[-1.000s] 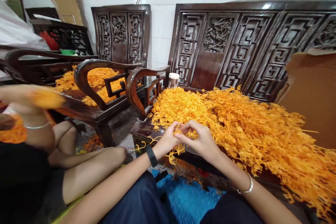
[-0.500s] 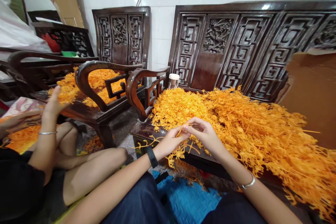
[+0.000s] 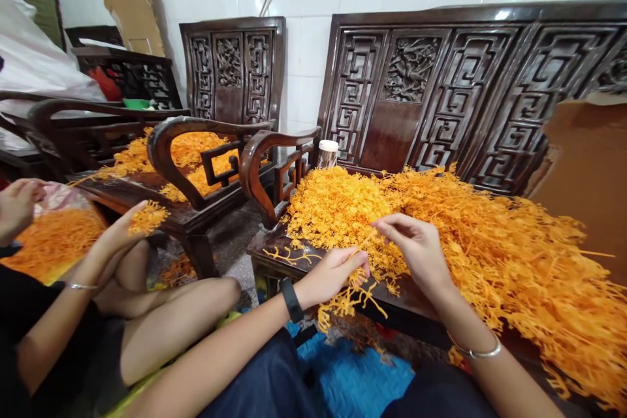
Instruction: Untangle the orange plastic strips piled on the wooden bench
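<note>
My left hand [image 3: 333, 274], with a black band on the wrist, is closed round a bunch of orange plastic sprigs [image 3: 345, 300] that hangs below the seat's front edge. My right hand [image 3: 416, 251], a silver bangle on its wrist, pinches a thin orange stem just above and right of the left hand. Both hands work at the near edge of a big heap of orange sprigs [image 3: 490, 255] spread over a dark carved wooden bench [image 3: 421, 78].
A second person sits at the left; one of their hands [image 3: 120, 232] holds a small orange cluster. A carved armchair [image 3: 215, 144] also carries orange sprigs. A white-capped jar [image 3: 327, 153] stands by the bench arm. Brown cardboard [image 3: 582, 170] leans at the right. Blue matting [image 3: 353, 379] lies below.
My hands have drawn apart, the left dropping lower with its bunch, the right lifting a stem. The other person's hand came down from the armchair with a small cluster.
</note>
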The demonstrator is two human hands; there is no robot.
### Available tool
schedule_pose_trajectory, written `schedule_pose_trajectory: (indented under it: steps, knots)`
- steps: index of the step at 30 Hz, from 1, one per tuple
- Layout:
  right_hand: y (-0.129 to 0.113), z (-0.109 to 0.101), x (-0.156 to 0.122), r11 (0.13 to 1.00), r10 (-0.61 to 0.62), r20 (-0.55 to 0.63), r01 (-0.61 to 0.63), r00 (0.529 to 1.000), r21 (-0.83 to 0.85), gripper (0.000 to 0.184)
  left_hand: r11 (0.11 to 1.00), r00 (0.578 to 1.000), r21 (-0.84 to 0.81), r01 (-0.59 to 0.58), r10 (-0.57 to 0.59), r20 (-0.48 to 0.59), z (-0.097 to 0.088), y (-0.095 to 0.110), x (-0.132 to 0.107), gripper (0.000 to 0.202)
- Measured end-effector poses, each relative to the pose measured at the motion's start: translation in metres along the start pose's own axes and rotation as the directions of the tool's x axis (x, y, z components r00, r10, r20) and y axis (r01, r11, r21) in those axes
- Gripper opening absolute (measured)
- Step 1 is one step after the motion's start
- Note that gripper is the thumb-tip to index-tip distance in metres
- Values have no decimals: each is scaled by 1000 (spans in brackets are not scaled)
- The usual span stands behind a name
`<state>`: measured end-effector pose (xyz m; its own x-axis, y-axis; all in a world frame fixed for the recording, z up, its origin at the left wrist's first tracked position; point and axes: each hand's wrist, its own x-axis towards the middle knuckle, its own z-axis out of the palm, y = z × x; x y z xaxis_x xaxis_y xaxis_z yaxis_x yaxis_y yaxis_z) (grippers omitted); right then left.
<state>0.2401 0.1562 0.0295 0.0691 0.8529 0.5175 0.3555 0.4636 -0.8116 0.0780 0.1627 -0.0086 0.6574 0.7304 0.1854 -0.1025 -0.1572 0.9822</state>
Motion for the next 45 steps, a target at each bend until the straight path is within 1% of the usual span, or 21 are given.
schedule_pose_trajectory:
  steps: [9,12,13,14,16,17,18,19,21,22,25,26,27,28,30,31,32,35,38,42,45]
  knots:
    - [1,16,1,996,-31,-219,49,975,74,13,998,994,20,-65,66,-84,6,4,7,37]
    - [5,11,9,995,-52,-248,73,967,74,12,997,991,16,-71,72,-109,7,5,4,38]
    - [8,5,14,991,-62,-310,95,949,92,10,998,993,32,-61,64,-102,6,4,1,38]
    - [12,-1,20,984,-73,-401,130,913,118,9,997,995,54,-49,54,-88,5,3,-1,39]
    - [18,-15,29,963,-86,-594,220,800,157,8,994,997,104,-27,35,-72,0,-1,-6,39]
    - [20,-20,32,952,-87,-654,256,752,167,9,992,996,126,-17,28,-84,-3,-2,-8,40]
    - [21,-23,34,947,-99,-673,276,733,161,10,990,993,143,-7,23,-112,-6,-4,-9,40]
    - [20,-24,33,948,-129,-669,289,732,135,13,989,988,150,7,16,-154,-8,-6,-9,40]
    - [12,-20,30,938,-234,-662,345,712,39,18,989,971,144,38,-2,-241,-12,-8,-8,40]
    - [7,-17,29,921,-301,-673,390,676,-21,18,990,960,132,38,1,-278,-13,-8,-6,39]
    - [-3,-9,37,841,-473,-709,508,524,-185,18,995,928,88,-41,71,-367,-12,-6,-1,37]
    - [-2,-7,44,832,-509,-677,507,532,-226,20,993,917,82,-81,107,-385,-12,-6,0,36]
    - [1,-6,52,835,-532,-613,483,584,-264,23,990,907,82,-114,138,-398,-11,-5,1,37]
    - [8,-6,60,845,-533,-527,444,662,-297,28,987,899,85,-135,159,-409,-11,-4,1,37]
    - [26,-3,72,876,-444,-326,329,834,-352,39,987,887,73,-143,160,-433,-10,-3,0,39]
    - [35,-1,74,888,-379,-244,277,892,-367,44,991,887,44,-129,135,-442,-10,-3,-1,40]
    - [42,2,71,899,-326,-189,242,926,-364,47,994,890,1,-110,99,-445,-10,-2,-2,42]
    - [44,14,43,947,-229,-58,209,972,-246,32,993,907,-111,-49,-2,-420,-9,-1,-4,47]
    - [21,26,7,979,-189,68,194,980,-70,19,995,901,-79,-57,17,-434,-9,-1,-3,47]
    - [-5,33,-16,976,-191,268,211,944,-51,19,994,886,4,-109,99,-453,-8,-5,0,44]
    - [-5,30,-15,961,-201,332,251,922,-114,15,997,905,-6,-75,66,-420,-7,-6,0,47]
